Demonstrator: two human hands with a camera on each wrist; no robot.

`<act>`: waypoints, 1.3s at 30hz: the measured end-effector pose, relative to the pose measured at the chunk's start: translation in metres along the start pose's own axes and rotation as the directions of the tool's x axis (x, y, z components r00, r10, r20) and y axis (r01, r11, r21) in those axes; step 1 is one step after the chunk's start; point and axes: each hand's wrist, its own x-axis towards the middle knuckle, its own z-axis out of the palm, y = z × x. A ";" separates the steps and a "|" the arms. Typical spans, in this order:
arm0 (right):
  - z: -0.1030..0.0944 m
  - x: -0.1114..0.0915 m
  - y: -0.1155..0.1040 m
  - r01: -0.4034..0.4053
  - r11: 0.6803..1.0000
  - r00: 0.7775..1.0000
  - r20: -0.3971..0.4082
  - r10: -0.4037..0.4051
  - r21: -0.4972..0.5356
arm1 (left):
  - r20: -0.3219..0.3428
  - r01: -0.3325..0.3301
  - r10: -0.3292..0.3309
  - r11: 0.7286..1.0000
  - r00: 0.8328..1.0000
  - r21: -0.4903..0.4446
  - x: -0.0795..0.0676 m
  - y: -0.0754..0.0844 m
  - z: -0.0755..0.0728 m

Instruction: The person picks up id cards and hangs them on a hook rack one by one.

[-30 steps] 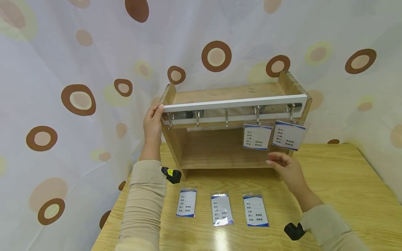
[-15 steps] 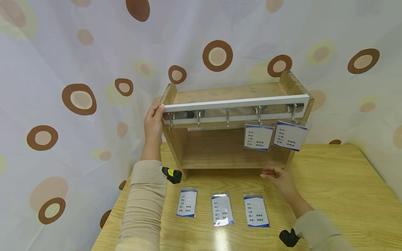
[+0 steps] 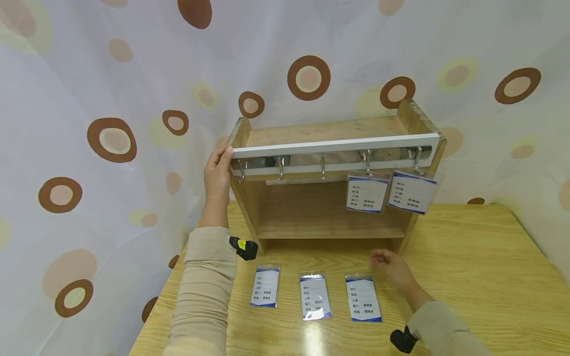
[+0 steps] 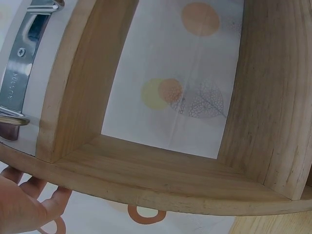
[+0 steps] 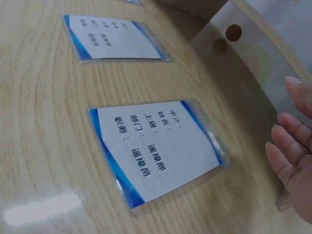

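My left hand (image 3: 216,180) holds the upper left corner of a wooden shelf (image 3: 303,232), its fingers (image 4: 57,201) against the outer side panel. A white hook rail (image 3: 307,149) with several metal hooks runs along the shelf's front. Two clear-sleeved name badges hang there: one badge (image 3: 367,194) from the second hook from the right, another badge (image 3: 411,192) from the rightmost. My right hand (image 3: 394,272) holds nothing and is over the table, its fingers loosely bent. Nearest to it lies a flat badge (image 5: 161,151) with blue corners. The middle badge (image 3: 314,297) and left badge (image 3: 264,288) lie alongside.
The shelf stands on a wood-grain table (image 3: 481,277) against a white curtain (image 3: 147,54) with brown and yellow ovals. Three hooks at the rail's left carry no badge, including the leftmost hook (image 3: 241,172). Light glares off the tabletop near the front.
My right hand has moved down and slightly left, from below the hanging badges to beside the rightmost badge on the table. My left hand has stayed at the shelf's corner.
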 end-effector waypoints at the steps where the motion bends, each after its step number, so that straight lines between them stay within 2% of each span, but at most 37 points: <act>1: 0.001 0.000 0.003 -0.001 1.000 1.000 0.007 0.001 0.000 | -0.001 -0.003 0.003 1.000 1.000 -0.002 0.000 0.000 0.000; 4: 0.004 0.000 0.010 -0.017 1.000 0.999 0.038 0.017 -0.005 | -0.006 -0.007 0.007 1.000 1.000 -0.004 0.000 0.000 -0.001; 9: 0.008 -0.002 0.019 -0.090 0.993 0.994 0.056 0.094 -0.071 | -0.005 -0.005 0.005 1.000 1.000 -0.007 0.001 -0.001 0.000; 16: 0.011 -0.004 0.028 -0.110 0.985 0.990 0.070 0.120 -0.134 | 0.007 -0.021 0.021 1.000 1.000 -0.002 0.000 -0.002 0.001; 19: 0.012 -0.002 0.031 -0.093 0.980 0.991 0.080 0.108 -0.175 | 0.009 -0.024 0.024 1.000 1.000 -0.001 0.000 -0.002 0.000; 25: 0.017 0.000 0.039 -0.006 0.955 0.995 0.093 0.035 -0.296 | 0.010 -0.012 0.012 1.000 1.000 0.007 0.001 -0.002 -0.001; 28: 0.019 0.000 0.041 0.045 0.935 0.996 0.091 -0.013 -0.353 | 0.013 -0.010 0.010 1.000 1.000 -0.001 0.001 -0.002 -0.001; 34: 0.024 0.000 0.045 0.135 0.867 0.990 0.103 -0.097 -0.480 | 0.007 -0.014 0.014 1.000 1.000 -0.017 0.001 -0.003 -0.001; 39: 0.026 -0.002 0.046 0.149 0.845 0.989 0.100 -0.113 -0.513 | 0.006 -0.015 0.015 1.000 1.000 -0.016 0.000 -0.003 -0.001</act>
